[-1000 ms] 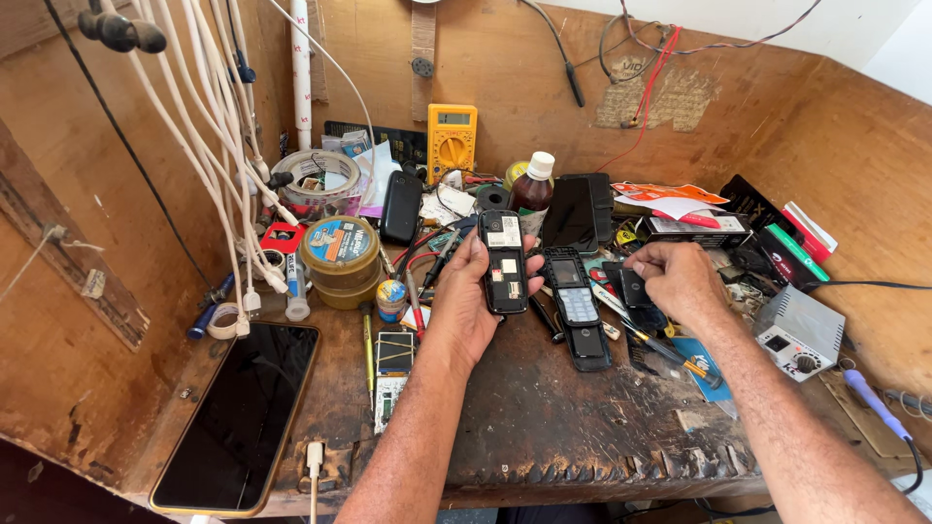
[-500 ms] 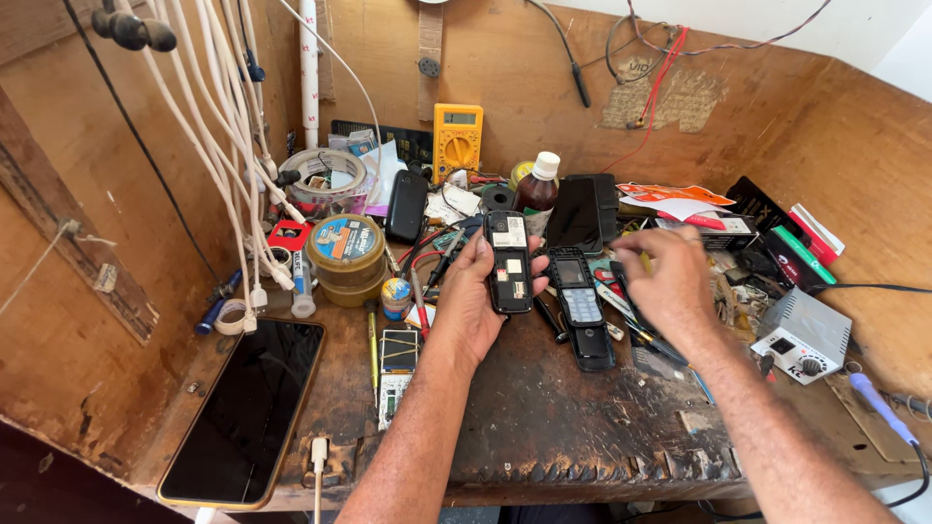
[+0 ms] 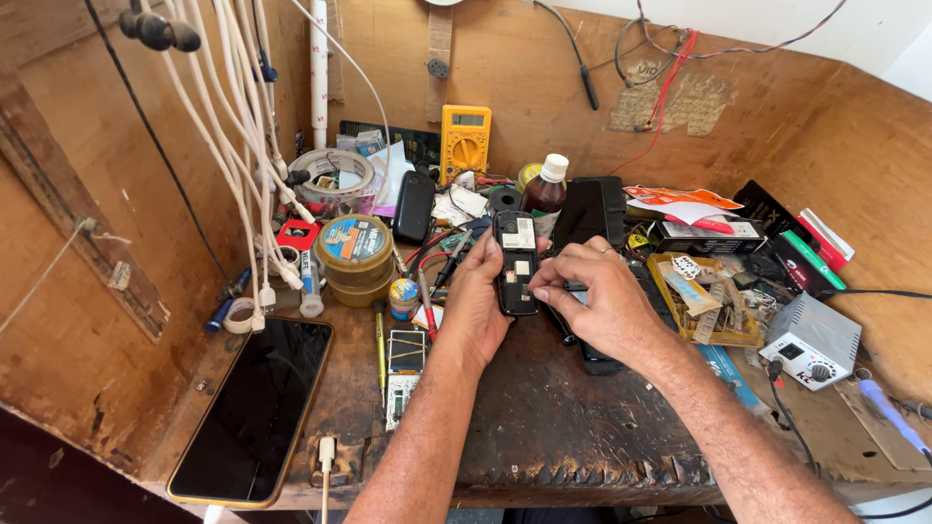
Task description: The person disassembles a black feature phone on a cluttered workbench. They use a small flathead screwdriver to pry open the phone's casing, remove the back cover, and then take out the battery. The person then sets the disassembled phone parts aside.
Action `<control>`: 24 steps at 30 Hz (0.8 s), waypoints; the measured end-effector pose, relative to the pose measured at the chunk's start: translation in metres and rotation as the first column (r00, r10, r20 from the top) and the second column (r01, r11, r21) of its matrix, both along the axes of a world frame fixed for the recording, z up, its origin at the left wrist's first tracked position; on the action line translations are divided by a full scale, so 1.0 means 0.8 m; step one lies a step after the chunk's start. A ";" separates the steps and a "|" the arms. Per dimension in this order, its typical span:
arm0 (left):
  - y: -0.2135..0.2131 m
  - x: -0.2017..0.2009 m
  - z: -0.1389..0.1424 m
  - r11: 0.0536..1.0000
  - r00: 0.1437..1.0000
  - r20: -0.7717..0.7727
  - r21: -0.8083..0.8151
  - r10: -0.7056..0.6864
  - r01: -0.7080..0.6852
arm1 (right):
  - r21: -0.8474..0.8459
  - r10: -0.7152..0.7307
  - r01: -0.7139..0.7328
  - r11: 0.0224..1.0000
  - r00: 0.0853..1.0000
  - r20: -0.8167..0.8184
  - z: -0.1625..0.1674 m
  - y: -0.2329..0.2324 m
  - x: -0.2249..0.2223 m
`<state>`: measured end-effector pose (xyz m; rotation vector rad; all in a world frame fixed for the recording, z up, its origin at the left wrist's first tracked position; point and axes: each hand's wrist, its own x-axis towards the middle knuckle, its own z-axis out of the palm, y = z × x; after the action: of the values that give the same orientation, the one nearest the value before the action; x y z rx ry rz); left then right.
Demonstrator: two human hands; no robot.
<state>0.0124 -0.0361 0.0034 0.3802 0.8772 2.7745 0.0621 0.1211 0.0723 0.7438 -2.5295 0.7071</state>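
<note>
A worn wooden desk (image 3: 582, 427) sits boxed in by plywood walls, with white cables (image 3: 243, 146) hanging down at the left. A large black smartphone (image 3: 254, 408) lies flat at the desk's near left corner, a cable plug just beside its lower edge. Behind the hands a black case (image 3: 592, 209) leans by the back wall, with a yellow multimeter (image 3: 464, 144) standing further left and a brown bottle (image 3: 546, 189) with a white cap between them. A stack of round tins (image 3: 355, 254) sits left of centre, a tape roll (image 3: 335, 170) behind it. At the right stands a small grey soldering station (image 3: 814, 340), near a yellow tray (image 3: 701, 301) of small parts.

The left hand (image 3: 476, 311) grips a small black phone (image 3: 515, 262) with its back cover off, fingers curled around its left edge, holding it above the middle of the desk. The right hand (image 3: 597, 296) comes in from the right, its thumb and forefinger pinched together at the phone's open back; whether they hold a part I cannot tell. A second dark phone (image 3: 597, 361) lies on the desk, mostly hidden under the right hand
</note>
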 end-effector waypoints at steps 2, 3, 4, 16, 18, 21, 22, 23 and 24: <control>0.000 0.000 -0.001 1.000 1.000 -0.012 0.004 0.002 -0.002 | 0.005 0.007 -0.007 1.000 1.000 0.008 -0.002 -0.003 -0.003; 0.001 -0.001 -0.002 1.000 1.000 -0.017 0.009 0.001 -0.001 | 0.006 0.008 -0.008 1.000 1.000 0.012 -0.003 -0.004 -0.003; 0.001 -0.001 -0.002 1.000 1.000 -0.023 0.014 -0.001 0.002 | 0.017 0.010 -0.010 1.000 1.000 0.018 -0.003 -0.005 -0.003; 0.001 0.001 0.000 1.000 1.000 0.014 0.000 -0.011 0.011 | 0.046 0.028 -0.031 0.998 0.997 0.067 0.001 -0.012 -0.004; 0.000 0.002 0.001 1.000 1.000 0.003 0.009 -0.015 0.015 | 0.053 0.025 -0.029 0.998 0.997 0.078 0.001 -0.013 -0.004; 0.001 0.001 0.001 1.000 1.000 0.005 0.006 -0.016 0.016 | 0.043 0.029 -0.033 0.999 0.997 0.078 0.002 -0.013 -0.004; 0.002 0.001 0.001 1.000 1.000 0.009 0.002 -0.014 0.014 | 0.046 0.020 -0.024 0.999 0.996 0.091 0.003 -0.012 -0.004; 0.002 0.001 0.001 1.000 1.000 0.007 0.002 -0.014 0.014 | 0.051 0.010 -0.015 0.999 0.995 0.104 0.003 -0.012 -0.005; 0.002 0.001 0.001 1.000 1.000 0.004 0.003 -0.013 0.013 | 0.055 0.000 -0.006 0.998 0.993 0.115 0.004 -0.012 -0.006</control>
<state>0.0131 -0.0345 0.0041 0.3795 0.8669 2.7638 0.0576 0.1115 0.0755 0.7452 -2.6624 0.7025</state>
